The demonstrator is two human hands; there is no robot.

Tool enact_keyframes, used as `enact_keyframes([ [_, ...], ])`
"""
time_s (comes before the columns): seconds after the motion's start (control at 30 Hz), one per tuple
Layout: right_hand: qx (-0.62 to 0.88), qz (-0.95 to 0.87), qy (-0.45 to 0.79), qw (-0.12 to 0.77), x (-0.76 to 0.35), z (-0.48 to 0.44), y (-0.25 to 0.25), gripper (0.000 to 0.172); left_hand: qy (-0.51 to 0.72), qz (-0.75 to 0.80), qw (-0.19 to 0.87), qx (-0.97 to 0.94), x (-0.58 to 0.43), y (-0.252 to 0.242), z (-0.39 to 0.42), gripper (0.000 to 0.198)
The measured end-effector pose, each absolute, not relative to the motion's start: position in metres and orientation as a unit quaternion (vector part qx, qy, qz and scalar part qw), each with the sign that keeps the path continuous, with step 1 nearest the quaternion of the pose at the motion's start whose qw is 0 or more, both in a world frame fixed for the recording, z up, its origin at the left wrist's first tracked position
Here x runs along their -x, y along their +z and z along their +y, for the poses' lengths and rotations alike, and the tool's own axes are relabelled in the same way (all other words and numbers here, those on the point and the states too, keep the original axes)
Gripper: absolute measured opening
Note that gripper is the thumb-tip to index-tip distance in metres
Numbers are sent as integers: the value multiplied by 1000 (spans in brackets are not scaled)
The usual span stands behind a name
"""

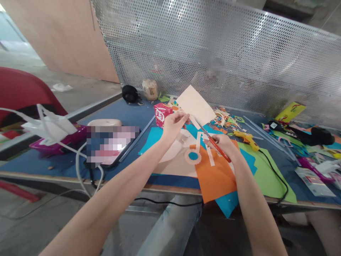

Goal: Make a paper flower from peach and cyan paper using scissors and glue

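My left hand (173, 125) is closed in a pinch on the lower corner of a cream paper sheet (195, 102), held up above the table. In my right hand (225, 145) are red-handled scissors (222, 152), their blades pointing up and left at the sheet's lower edge. A narrow strip hangs beside the blades, along that edge. Below the hands lie cut paper strips (211, 158) and a fringed paper ring (188, 158). They rest on orange paper (216, 181) and cream sheets, with blue paper (149, 138) underneath.
A pink box (161, 114) stands behind my left hand. Further left is a tablet (113, 145) with a blurred screen. Paper scraps (229, 120) pile at the back. To the right, a yellow glue gun (247, 138) trails a black cord over green paper (277, 174). Perforated metal panel (186, 46) borders the back.
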State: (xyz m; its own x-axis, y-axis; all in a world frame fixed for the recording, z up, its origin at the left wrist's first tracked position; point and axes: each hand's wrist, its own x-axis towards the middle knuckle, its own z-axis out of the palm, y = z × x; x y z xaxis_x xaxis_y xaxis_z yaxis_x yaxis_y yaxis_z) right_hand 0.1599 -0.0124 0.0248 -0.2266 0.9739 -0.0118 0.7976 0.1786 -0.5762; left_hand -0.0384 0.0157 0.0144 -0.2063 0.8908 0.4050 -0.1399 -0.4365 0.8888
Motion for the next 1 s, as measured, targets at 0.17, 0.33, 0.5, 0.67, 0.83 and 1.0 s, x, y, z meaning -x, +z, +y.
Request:
enact_keyframes([
  [0.17, 578, -751, 254, 193, -159, -14, 25, 38, 674, 377, 367, -519, 36, 18, 11, 20],
  [0.33, 582, -751, 245, 191, -158, -14, 27, 43, 666, 374, 368, -530, 35, 18, 8, 20],
  [0.5, 581, -756, 228, 196, -158, -15, 27, 46, 666, 373, 372, -529, 36, 16, 10, 21],
  [0.67, 590, -756, 215, 186, -158, -15, 29, 43, 660, 378, 370, -534, 36, 17, 10, 22],
  [0.83, 584, -757, 219, 195, -159, -12, 26, 42, 650, 386, 369, -541, 36, 17, 10, 23],
  [1.0, 578, -759, 217, 207, -159, -11, 23, 46, 632, 371, 370, -571, 34, 14, 10, 26],
])
